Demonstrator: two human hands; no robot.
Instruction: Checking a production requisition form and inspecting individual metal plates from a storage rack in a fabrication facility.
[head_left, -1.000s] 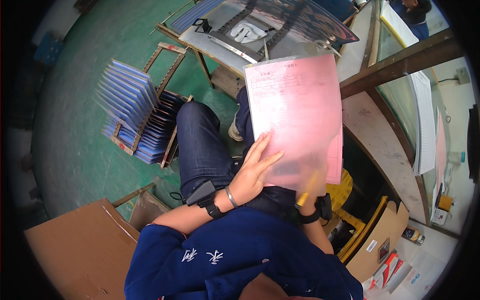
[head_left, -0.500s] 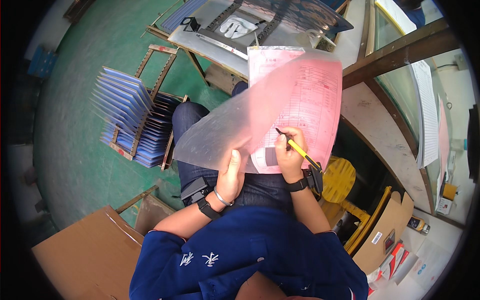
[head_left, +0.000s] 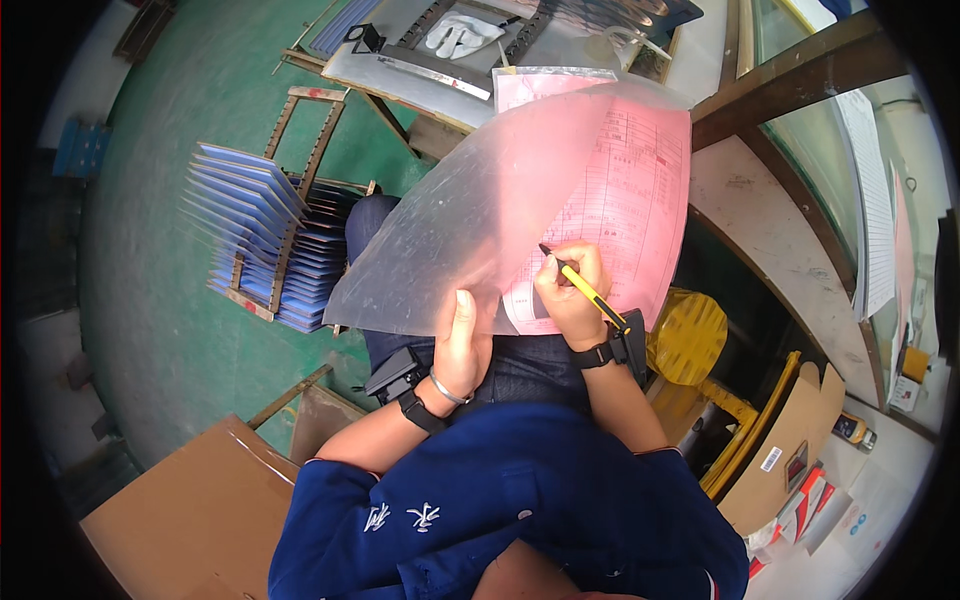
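Green floor, left hand pinching clear sheet, right hand closed round yellow pen over pink form

Bright, fairly even light, with a pale sheen on the clear sheet (fisheye edges bowed, corners black)

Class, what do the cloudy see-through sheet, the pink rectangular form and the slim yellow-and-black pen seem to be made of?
Cloudy see-through sheet: probably flexible plastic, lightly scuffed; it curves, and pink shows through.
Pink rectangular form: likely smooth paper, judging by its fine printed lines.
Slim yellow-and-black pen: perhaps smooth, hard plastic, from its evenly coloured barrel.
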